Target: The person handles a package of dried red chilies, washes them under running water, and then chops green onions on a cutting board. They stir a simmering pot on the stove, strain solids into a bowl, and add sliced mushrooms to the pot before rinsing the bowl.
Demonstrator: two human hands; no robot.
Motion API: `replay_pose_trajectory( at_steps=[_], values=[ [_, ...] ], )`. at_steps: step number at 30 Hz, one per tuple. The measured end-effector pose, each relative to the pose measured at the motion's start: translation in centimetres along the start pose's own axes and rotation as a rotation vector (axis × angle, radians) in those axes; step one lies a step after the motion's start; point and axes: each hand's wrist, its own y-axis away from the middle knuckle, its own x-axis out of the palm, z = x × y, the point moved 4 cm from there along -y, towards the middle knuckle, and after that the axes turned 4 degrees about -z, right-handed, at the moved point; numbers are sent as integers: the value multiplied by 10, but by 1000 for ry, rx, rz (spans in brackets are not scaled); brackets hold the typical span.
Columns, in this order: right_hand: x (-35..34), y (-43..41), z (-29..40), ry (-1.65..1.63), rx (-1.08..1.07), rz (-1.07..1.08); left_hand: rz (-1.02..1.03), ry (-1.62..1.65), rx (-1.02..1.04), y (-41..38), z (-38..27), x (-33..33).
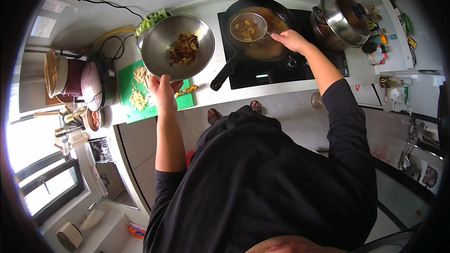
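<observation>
My left hand point(164, 91) grips the near rim of a stainless steel bowl point(158, 52), tilted above the counter, with browned food pieces point(185, 49) inside. My right hand point(289, 39) holds the thin handle of a round mesh strainer point(249, 27). Pale brown pieces lie in the strainer, which is over the left part of a black wok point(242, 2). Brownish liquid point(262, 51) covers the wok's bottom. The wok sits on a black cooktop point(267, 77), its black handle point(223, 73) pointing towards the front left. Whether the strainer touches the liquid, I cannot tell.
Beneath the bowl, a green cutting board point(140, 112) carries chopped pale pieces, sliced strips and a knife with a patterned handle point(186, 91). Leafy greens point(151, 21) stand behind the bowl. A lidded steel pot point(339, 21) is at the cooktop's right, bottles point(378, 58) beyond. A rice cooker point(96, 80) stands left.
</observation>
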Motion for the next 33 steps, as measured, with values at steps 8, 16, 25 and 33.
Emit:
replay_pose_trajectory(
  at_steps=[8, 16, 25, 33],
  values=[
    [-37, 30, 32, -310, -25, -220, 40, 5, -1, -3, 0, 9],
    [-79, 69, 76, -720, -70, -264, 62, -17, 11, -8, 5, 18],
    [24, 63, 3, -515, 166, -344, 90, -23, -26, -2, 6, 29],
    [45, 66, 4, -600, 122, -408, 136, -96, 6, -3, 3, 46]
  ],
)
